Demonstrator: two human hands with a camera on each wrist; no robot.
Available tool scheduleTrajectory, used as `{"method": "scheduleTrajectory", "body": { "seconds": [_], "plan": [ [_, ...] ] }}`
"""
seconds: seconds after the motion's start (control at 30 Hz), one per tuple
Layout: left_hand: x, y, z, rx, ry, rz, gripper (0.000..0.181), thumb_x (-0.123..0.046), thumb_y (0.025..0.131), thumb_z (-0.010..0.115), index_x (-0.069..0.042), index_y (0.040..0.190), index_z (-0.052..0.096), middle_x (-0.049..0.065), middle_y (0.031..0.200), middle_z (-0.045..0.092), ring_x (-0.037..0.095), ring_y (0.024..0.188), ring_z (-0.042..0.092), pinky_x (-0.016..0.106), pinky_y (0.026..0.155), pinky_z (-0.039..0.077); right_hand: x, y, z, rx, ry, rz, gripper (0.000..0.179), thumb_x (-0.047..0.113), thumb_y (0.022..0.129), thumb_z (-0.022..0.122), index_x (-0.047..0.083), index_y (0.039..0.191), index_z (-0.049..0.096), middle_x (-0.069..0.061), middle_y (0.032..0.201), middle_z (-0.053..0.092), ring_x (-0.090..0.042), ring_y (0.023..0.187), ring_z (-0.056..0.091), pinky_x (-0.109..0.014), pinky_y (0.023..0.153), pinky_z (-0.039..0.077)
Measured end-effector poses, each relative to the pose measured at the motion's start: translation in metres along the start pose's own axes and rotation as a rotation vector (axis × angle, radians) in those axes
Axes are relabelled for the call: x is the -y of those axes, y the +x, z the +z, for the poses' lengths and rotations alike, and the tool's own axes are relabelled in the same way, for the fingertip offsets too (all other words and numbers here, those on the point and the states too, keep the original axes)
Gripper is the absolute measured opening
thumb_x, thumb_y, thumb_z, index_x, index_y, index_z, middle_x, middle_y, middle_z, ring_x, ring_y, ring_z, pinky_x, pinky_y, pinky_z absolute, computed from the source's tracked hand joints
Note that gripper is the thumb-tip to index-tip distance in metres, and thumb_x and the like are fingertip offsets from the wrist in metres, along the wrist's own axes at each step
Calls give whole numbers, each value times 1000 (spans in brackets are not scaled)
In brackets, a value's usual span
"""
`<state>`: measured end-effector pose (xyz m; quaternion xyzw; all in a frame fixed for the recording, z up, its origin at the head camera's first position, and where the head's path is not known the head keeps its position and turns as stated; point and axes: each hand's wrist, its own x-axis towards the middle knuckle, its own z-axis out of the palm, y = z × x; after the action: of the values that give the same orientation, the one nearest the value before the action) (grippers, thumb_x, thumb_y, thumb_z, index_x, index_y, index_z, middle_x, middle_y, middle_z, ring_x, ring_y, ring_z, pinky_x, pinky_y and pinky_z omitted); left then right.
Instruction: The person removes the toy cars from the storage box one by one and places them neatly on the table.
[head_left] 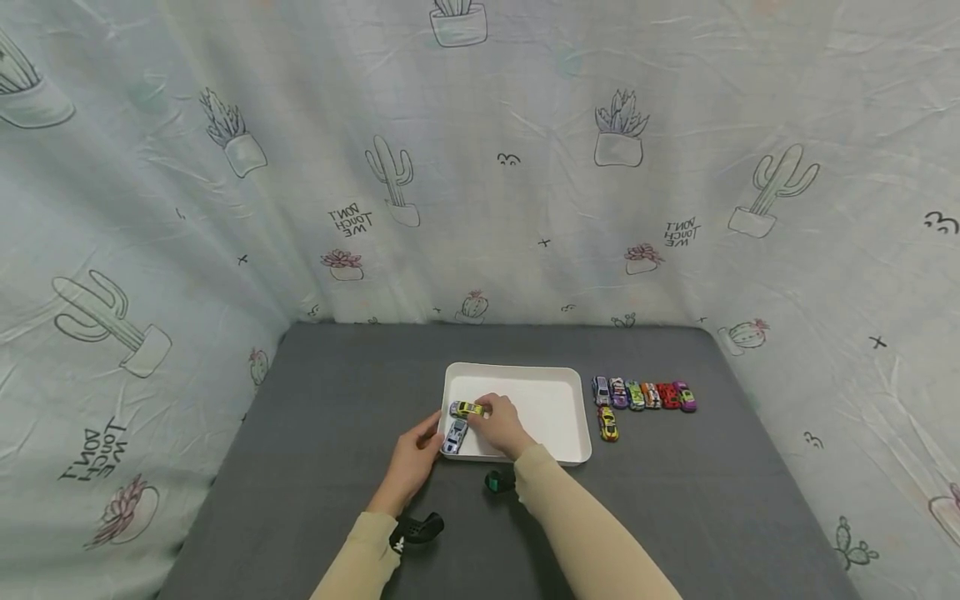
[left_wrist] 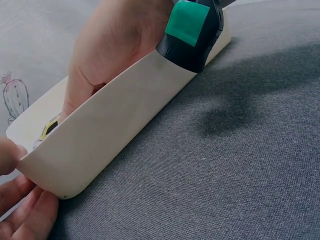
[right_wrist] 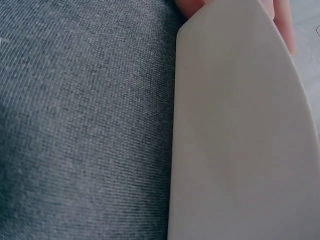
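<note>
A white tray (head_left: 546, 412) lies on the grey table in the head view. My right hand (head_left: 504, 423) reaches over its near side and pinches a yellow toy car (head_left: 467, 409) in the tray's left part. Just below that car, a silver-blue toy car (head_left: 454, 437) rests at the near left corner. My left hand (head_left: 412, 463) holds the tray by this corner. In the left wrist view its thumb (left_wrist: 11, 152) is on the rim and its fingers (left_wrist: 37, 215) touch the outer wall. The right wrist view shows mostly the tray's outer wall (right_wrist: 240, 120), with the right hand hidden.
Right of the tray stands a row of several toy cars (head_left: 635, 395) in different colours. A yellow and red toy car (head_left: 608, 424) is in front of the row's left end. A patterned curtain (head_left: 510, 208) hangs behind the grey table (head_left: 360, 367).
</note>
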<state>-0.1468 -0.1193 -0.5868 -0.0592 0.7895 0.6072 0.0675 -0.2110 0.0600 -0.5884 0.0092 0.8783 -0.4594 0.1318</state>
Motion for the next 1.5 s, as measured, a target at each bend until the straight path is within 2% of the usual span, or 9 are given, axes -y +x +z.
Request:
{"method": "scheduleTrajectory", "body": {
  "seconds": [0.23, 0.5, 0.83, 1.0, 1.17, 1.33, 1.5],
  "plan": [
    [0, 1, 1, -8, 6, -8, 46, -12, 98, 58, -20, 143, 51, 10, 130, 58, 20, 109, 58, 33, 88, 53, 0, 0, 0, -1, -18, -13, 38, 23, 88, 70, 10, 124, 62, -13, 116, 53, -30, 113, 49, -48, 100, 41],
    [1, 2, 1, -12, 15, 8, 46, -11, 98, 58, -18, 143, 51, 12, 129, 59, 21, 107, 59, 32, 87, 54, 0, 0, 1, -3, -20, 3, 33, 23, 88, 72, 10, 118, 65, -13, 119, 52, -30, 116, 48, -49, 103, 38],
    [2, 4, 1, -20, 36, 8, 46, -11, 98, 59, -19, 142, 52, 12, 129, 58, 21, 107, 58, 31, 87, 54, 3, -2, -7, -5, -43, -50, 31, 20, 92, 67, 5, 118, 62, -9, 110, 54, -23, 103, 52, -43, 96, 44],
    [3, 5, 2, -21, 30, 13, 46, -10, 97, 58, -18, 142, 51, 13, 128, 59, 21, 107, 58, 32, 87, 54, 5, -6, -19, -28, -94, -108, 32, 21, 94, 64, 5, 121, 60, -5, 106, 51, -16, 90, 50, -34, 82, 48],
    [2, 5, 3, -24, 27, 8, 46, -9, 97, 58, -18, 142, 52, 13, 130, 58, 21, 108, 58, 33, 88, 53, 12, -15, -40, -99, -119, -180, 32, 22, 96, 63, 6, 123, 60, -5, 108, 50, -14, 87, 50, -29, 71, 47],
    [1, 5, 1, -19, 24, 12, 47, -9, 98, 58, -17, 143, 50, 14, 132, 56, 23, 111, 57, 34, 90, 53, 12, -27, -62, -169, -122, -239, 32, 24, 96, 62, 8, 124, 59, -4, 110, 49, -16, 92, 50, -28, 73, 48],
    [2, 4, 0, -9, 17, 15, 47, -9, 98, 57, -17, 144, 49, 14, 133, 55, 23, 112, 56, 34, 90, 52, 5, -36, -78, -211, -92, -254, 31, 24, 96, 62, 9, 123, 60, -3, 110, 48, -17, 92, 49, -30, 74, 47]
  ]
}}
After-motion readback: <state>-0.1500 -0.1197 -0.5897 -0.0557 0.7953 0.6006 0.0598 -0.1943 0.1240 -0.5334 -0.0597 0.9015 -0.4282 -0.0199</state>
